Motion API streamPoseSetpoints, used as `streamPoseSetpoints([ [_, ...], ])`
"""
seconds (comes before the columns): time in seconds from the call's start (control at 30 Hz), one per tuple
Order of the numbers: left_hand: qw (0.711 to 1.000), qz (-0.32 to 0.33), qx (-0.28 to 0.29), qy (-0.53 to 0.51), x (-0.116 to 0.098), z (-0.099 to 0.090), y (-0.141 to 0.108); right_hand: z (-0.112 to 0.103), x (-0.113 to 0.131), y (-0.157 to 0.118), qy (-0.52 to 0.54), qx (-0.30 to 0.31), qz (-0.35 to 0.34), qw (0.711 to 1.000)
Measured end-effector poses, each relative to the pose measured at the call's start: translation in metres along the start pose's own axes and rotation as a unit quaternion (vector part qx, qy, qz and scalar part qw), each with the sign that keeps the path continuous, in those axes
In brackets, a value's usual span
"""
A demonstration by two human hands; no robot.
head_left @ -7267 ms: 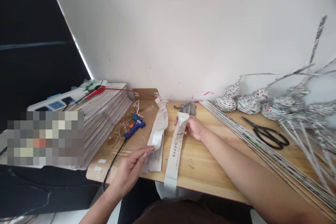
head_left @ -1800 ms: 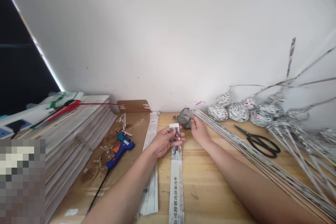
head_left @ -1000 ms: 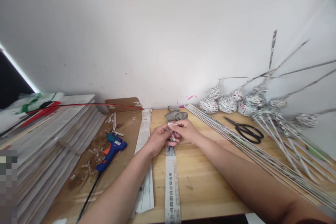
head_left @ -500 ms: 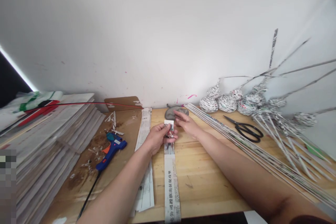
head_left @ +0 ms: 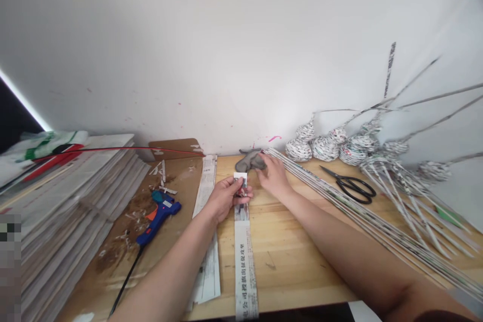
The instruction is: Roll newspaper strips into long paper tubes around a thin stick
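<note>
My left hand (head_left: 228,195) is closed around the upper end of a newspaper strip (head_left: 245,261), its thumb pressing on the front. The strip runs down toward the table's near edge, with print along it. Just beyond the strip's white tip lies a crumpled grey cloth (head_left: 249,161) by the wall. My right hand (head_left: 276,177) has its fingertips on the right end of this cloth, which looks pinched and bunched there. More newspaper strips (head_left: 207,271) lie flat to the left, partly under my left forearm.
At left are a newspaper stack (head_left: 86,201) and a blue glue gun (head_left: 160,219) on stained cardboard (head_left: 124,271). To the right lie long rolled paper sticks (head_left: 339,201), black scissors (head_left: 354,188) and several woven paper gourd shapes (head_left: 324,148) with long sticks poking out.
My right hand has moved slightly away and to the right, onto the grey cloth, which has gone from flat to bunched. My left hand keeps its hold on the strip.
</note>
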State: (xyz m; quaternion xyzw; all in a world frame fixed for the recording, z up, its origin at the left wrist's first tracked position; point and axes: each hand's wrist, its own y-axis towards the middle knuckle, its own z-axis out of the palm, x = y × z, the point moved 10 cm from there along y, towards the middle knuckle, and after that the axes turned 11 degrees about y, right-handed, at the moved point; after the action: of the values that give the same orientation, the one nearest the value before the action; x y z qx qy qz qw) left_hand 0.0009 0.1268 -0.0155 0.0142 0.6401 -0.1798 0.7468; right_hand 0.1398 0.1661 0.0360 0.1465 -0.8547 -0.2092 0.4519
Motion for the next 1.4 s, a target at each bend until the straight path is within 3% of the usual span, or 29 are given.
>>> streamPoseSetpoints([
  [0.07, 1.0, 0.002, 0.005, 0.001, 0.001, 0.0, 0.001, 0.007, -0.005, -0.002, -0.098, 0.038, 0.011, 0.994],
  [0.17, 1.0, 0.007, 0.015, 0.008, 0.003, 0.001, 0.002, 0.022, -0.002, -0.006, -0.11, 0.101, -0.016, 0.989],
  [0.37, 0.999, 0.002, 0.041, 0.021, 0.006, 0.005, 0.004, 0.005, 0.0, -0.001, -0.002, 0.021, -0.04, 0.999],
  [0.53, 0.998, 0.007, 0.063, 0.019, 0.007, 0.007, 0.004, -0.001, -0.002, 0.001, -0.017, -0.019, -0.025, 0.999],
  [0.73, 0.997, 0.015, 0.077, 0.015, 0.007, 0.009, 0.004, 0.018, -0.002, 0.028, -0.121, 0.022, 0.085, 0.989],
  [0.83, 0.997, 0.015, 0.08, 0.014, 0.007, 0.01, 0.004, 0.037, -0.008, 0.039, -0.096, 0.066, 0.149, 0.982],
  [1.0, 0.996, 0.015, 0.085, 0.009, 0.008, 0.012, 0.003, 0.055, -0.012, 0.051, -0.04, 0.064, 0.181, 0.981],
  [1.13, 0.996, 0.016, 0.084, 0.002, 0.007, 0.011, 0.003, 0.055, -0.017, 0.061, -0.003, 0.048, 0.202, 0.978],
  [1.3, 0.995, 0.022, 0.095, -0.007, 0.005, 0.013, 0.003, 0.047, -0.027, 0.06, -0.059, 0.038, 0.212, 0.975],
  [1.4, 0.995, 0.021, 0.096, -0.01, 0.005, 0.014, 0.003, 0.049, -0.028, 0.055, -0.116, 0.045, 0.185, 0.975],
])
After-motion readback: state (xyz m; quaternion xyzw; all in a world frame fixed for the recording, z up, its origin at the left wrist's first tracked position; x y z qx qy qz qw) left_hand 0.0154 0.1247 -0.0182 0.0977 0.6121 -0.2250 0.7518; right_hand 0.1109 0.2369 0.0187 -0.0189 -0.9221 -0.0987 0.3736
